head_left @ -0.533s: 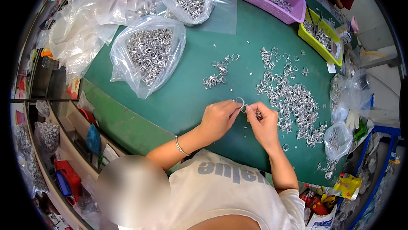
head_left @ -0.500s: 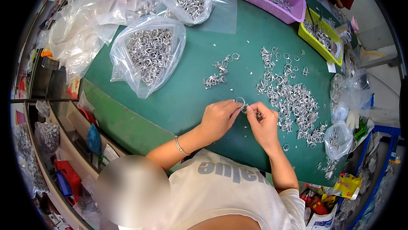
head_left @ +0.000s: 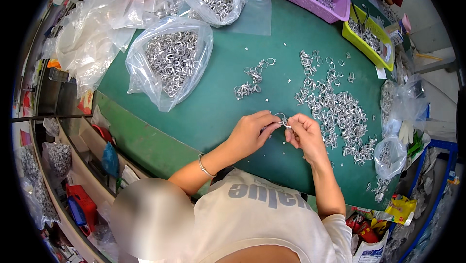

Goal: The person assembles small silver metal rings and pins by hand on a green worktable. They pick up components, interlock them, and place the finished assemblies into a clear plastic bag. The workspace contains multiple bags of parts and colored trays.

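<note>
You've got a thin, round, silver-coloured metal ring (head_left: pixel 280 114) up between both hands, over the near part of the dark green tabletop (head_left: pixel 218 102); whether a second lies against it is too small to tell. Step in hand, as judged: working one piece at the fingertips. Next move likely calls for a steady left pinch while the right fingertips do the fine adjusting. Your bare left hand (head_left: pixel 252 132), silver bangle (head_left: pixel 204 167) at its wrist, reaches in from lower left, thumb and fingers closed on the ring. Your bare right hand (head_left: pixel 307 136) comes up from lower right, thumb and forefinger pinching the ring's other side, remaining fingers curled; can't tell what they hold. Loose heap of silver-coloured metal rings (head_left: pixel 344 112) just beyond your right hand.
</note>
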Demonstrator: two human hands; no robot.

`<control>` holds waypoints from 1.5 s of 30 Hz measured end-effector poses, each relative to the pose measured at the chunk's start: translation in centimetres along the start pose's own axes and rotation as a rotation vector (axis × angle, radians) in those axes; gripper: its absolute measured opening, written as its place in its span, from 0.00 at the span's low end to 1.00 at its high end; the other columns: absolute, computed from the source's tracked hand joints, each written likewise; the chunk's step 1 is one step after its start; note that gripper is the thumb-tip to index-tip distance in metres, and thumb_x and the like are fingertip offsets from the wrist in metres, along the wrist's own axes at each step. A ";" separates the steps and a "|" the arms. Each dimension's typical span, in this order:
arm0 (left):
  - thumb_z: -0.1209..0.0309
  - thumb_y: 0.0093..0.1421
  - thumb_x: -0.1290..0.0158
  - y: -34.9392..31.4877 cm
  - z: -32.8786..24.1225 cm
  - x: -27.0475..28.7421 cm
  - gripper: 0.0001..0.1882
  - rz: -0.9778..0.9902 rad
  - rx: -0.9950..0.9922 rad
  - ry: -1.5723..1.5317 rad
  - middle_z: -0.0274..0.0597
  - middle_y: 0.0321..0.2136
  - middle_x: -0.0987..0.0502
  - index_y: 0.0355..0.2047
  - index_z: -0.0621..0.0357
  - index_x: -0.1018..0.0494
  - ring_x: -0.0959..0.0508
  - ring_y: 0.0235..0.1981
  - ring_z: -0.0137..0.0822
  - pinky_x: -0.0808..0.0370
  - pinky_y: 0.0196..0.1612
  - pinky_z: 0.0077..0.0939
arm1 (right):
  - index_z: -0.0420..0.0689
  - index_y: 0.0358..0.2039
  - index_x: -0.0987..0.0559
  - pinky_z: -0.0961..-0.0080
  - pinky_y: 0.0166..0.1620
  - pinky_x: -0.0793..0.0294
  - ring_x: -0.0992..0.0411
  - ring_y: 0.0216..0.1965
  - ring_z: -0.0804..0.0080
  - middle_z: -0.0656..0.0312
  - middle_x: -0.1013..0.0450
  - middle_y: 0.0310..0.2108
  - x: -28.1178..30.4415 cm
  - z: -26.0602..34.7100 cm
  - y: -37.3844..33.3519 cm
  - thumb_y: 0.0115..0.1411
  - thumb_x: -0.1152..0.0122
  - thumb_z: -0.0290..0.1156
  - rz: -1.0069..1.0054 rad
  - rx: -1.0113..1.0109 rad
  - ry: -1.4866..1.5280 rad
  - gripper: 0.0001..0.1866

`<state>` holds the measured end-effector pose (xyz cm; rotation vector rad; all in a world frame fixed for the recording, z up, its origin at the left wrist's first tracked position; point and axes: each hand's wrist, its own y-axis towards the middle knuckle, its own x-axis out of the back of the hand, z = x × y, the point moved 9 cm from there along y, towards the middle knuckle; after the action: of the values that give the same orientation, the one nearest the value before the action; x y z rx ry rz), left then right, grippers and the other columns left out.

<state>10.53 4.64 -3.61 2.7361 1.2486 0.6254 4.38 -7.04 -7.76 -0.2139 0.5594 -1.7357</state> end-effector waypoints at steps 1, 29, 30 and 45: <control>0.78 0.55 0.46 0.1 0.0 -0.1 0.05 0.024 -0.018 -0.005 0.45 0.23 0.27 0.33 0.65 0.26 0.29 0.18 0.38 0.32 0.21 0.25 | 0.40 0.31 0.29 0.88 0.16 0.47 0.42 0.13 0.88 0.63 0.30 0.18 0.0 0.1 -0.1 0.64 0.52 0.29 -0.010 0.035 -0.015 0.07; 0.71 0.59 0.48 -0.4 1.0 -1.9 0.09 0.460 0.322 -0.655 0.34 0.17 0.30 0.27 0.65 0.24 0.34 0.15 0.22 0.38 0.19 0.18 | 0.36 0.33 0.29 0.76 0.26 0.34 0.33 0.23 0.68 0.53 0.32 0.27 -2.4 6.3 -4.2 0.59 0.49 0.21 -0.139 0.762 -0.647 0.02; 0.71 0.60 0.48 -0.3 0.9 -1.9 0.09 0.431 0.279 -0.648 0.32 0.17 0.31 0.27 0.65 0.24 0.35 0.15 0.21 0.39 0.18 0.17 | 0.36 0.33 0.29 0.75 0.26 0.34 0.33 0.23 0.68 0.52 0.32 0.28 -2.5 6.6 -4.3 0.59 0.49 0.20 -0.163 0.791 -0.668 0.02; 0.75 0.48 0.39 -0.3 -1.8 0.2 0.10 0.010 0.018 -0.054 0.37 0.26 0.28 0.33 0.59 0.24 0.27 0.23 0.31 0.30 0.25 0.23 | 0.37 0.34 0.28 0.90 0.21 0.37 0.30 0.25 0.84 0.65 0.28 0.25 0.1 3.0 -3.1 0.60 0.47 0.21 -0.142 0.298 -0.154 0.03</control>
<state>9.71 4.78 -2.02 2.7559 1.2359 0.5399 2.94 -7.46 -3.68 -0.1769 0.1729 -1.8971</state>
